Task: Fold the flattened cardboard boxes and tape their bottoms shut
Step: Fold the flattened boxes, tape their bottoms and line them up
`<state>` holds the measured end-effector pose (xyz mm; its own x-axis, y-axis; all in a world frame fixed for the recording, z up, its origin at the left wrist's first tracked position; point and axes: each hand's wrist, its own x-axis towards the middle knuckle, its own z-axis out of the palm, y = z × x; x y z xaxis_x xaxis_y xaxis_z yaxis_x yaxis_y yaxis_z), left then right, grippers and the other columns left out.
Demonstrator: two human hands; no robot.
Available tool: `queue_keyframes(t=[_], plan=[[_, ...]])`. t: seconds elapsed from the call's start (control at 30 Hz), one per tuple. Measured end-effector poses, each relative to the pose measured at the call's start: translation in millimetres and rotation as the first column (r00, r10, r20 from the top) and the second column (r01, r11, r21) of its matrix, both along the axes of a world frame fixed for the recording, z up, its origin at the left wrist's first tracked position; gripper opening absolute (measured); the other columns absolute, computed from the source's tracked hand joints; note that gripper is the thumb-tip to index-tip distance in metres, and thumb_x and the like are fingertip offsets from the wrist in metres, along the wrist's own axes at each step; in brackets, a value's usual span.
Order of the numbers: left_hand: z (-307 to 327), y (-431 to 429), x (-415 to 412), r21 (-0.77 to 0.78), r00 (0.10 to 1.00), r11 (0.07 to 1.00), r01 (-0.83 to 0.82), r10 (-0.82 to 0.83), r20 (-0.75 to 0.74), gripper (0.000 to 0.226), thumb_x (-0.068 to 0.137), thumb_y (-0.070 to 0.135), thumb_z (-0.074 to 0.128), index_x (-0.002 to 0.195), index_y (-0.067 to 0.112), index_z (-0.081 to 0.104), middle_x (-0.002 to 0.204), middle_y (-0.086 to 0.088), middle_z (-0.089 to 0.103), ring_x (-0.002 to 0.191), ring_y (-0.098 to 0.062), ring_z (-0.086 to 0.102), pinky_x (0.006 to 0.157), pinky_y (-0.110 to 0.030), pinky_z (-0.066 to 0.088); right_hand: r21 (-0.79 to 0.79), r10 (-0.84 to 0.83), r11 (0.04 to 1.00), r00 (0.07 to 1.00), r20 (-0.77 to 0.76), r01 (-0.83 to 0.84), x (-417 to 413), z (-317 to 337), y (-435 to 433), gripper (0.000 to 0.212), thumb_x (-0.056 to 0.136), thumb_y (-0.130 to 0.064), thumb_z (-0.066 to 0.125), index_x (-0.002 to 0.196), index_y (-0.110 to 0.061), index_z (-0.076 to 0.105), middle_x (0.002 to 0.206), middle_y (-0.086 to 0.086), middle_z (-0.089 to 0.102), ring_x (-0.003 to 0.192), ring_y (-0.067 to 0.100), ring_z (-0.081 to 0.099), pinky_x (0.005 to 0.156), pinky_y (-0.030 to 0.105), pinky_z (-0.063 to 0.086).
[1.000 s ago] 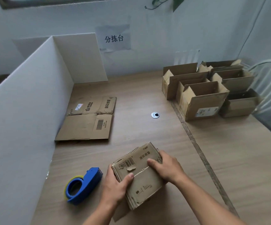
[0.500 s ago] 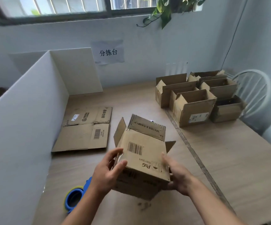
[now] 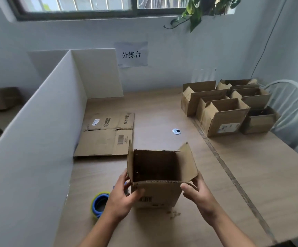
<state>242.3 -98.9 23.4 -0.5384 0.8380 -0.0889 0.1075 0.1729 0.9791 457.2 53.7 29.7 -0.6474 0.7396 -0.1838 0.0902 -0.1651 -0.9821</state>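
Head view. Folded-up box [image 3: 159, 196] stands open side up near the front of the counter [image 3: 251, 175], between both hands. Hold: left hand [image 3: 121, 200] has fingers curled round the left corner, thumb pressed on the barcode face; right hand [image 3: 198, 195] pinches the right top corner below the raised flap. The two-sided hold likely squares the walls. Cannot tell whether the base touches the counter, nor whether it carries tape. The tape dispenser [image 3: 100, 204] lies just beside the left wrist, handy for sealing. The flattened boxes [image 3: 105, 136] lie beyond to the left, the finished boxes [image 3: 225, 114] grouped far right.
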Motion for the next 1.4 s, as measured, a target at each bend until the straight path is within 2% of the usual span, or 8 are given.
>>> queue_keyframes(t=[0.23,0.33,0.5,0.6,0.7,0.9,1.17,1.4], plan=[[-12,-35,-3,-0.014,1.0,1.0,0.01,-0.01,-0.019,0.078,0.067,0.032,0.082,0.135,0.041,0.046,0.126,0.009,0.066,0.119,-0.008,0.062,0.093,-0.017,0.05,0.045,-0.035,0.998,0.999,-0.007,0.035,11,-9,-25,0.074,0.058,-0.088,0.065,0.114,-0.04,0.07,0.137,-0.022,0.056,0.128,-0.002,0.051,0.104,0.041,0.045],[-12,-42,-5,-0.037,0.999,0.999,0.019,-0.02,-0.048,0.084,0.064,0.041,0.087,0.138,0.039,0.046,0.131,0.007,0.063,0.121,-0.002,0.059,0.097,-0.021,0.05,0.013,-0.127,0.992,0.989,-0.081,0.129,3,-2,-18,0.069,0.059,-0.077,0.075,0.101,-0.023,0.072,0.143,-0.016,0.052,0.124,0.0,0.056,0.1,0.04,0.048],[-12,-42,-11,-0.052,0.98,0.998,-0.044,0.033,-0.197,0.093,0.066,0.076,0.072,0.146,0.043,0.039,0.135,0.012,0.059,0.124,-0.01,0.057,0.103,-0.044,0.05,0.2,-0.017,0.98,0.985,0.173,-0.018,-29,24,5,0.076,0.081,-0.04,0.074,0.145,-0.05,0.034,0.139,-0.021,0.046,0.106,0.008,0.064,0.08,0.026,0.055],[-9,-44,-15,-0.059,0.964,0.997,-0.048,0.031,-0.262,0.082,0.071,0.065,0.071,0.145,0.045,0.04,0.133,0.015,0.059,0.123,-0.007,0.058,0.102,-0.043,0.051,0.392,0.046,0.875,0.854,0.519,-0.286,-46,29,20,0.073,0.083,-0.037,0.076,0.146,-0.042,0.04,0.145,-0.013,0.042,0.132,0.012,0.046,0.108,0.032,0.04],[-12,-46,-20,-0.079,0.96,0.996,-0.039,0.016,-0.279,0.081,0.072,0.057,0.074,0.144,0.048,0.038,0.131,0.014,0.06,0.12,-0.011,0.06,0.099,-0.044,0.052,0.518,-0.116,0.792,0.754,0.647,-0.322,-63,44,27,0.04,0.087,-0.042,0.069,0.124,-0.03,0.061,0.12,-0.005,0.058,0.121,0.017,0.054,0.097,0.031,0.043],[-11,-49,-25,-0.095,0.957,0.995,-0.019,-0.01,-0.291,0.087,0.07,0.051,0.078,0.145,0.053,0.034,0.131,0.011,0.061,0.119,-0.01,0.06,0.101,-0.042,0.052,0.364,-0.018,0.699,0.495,0.869,-0.615,-74,51,28,0.061,0.078,-0.058,0.072,0.132,-0.04,0.053,0.126,-0.006,0.043,0.117,0.019,0.052,0.098,0.041,0.048],[-13,-51,-24,-0.082,0.925,0.996,-0.04,0.006,-0.38,0.084,0.08,0.026,0.082,0.14,0.059,0.034,0.124,0.014,0.06,0.112,-0.002,0.06,0.095,-0.014,0.046,0.474,-0.237,0.878,0.802,0.548,-0.064,-74,30,33,0.027,0.091,-0.045,0.062,0.082,-0.021,0.071,0.072,-0.003,0.063,0.075,0.023,0.065,0.073,0.043,0.059],[-20,-41,-28,-0.045,0.946,0.996,-0.074,0.056,-0.318,0.088,0.078,0.032,0.083,0.146,0.054,0.031,0.128,0.016,0.061,0.108,-0.004,0.063,0.094,-0.023,0.051,0.307,-0.278,0.934,0.912,0.3,0.184,-66,20,20,0.033,0.095,-0.047,0.059,0.118,-0.024,0.066,0.101,-0.006,0.067,0.097,0.019,0.065,0.085,0.045,0.058]])
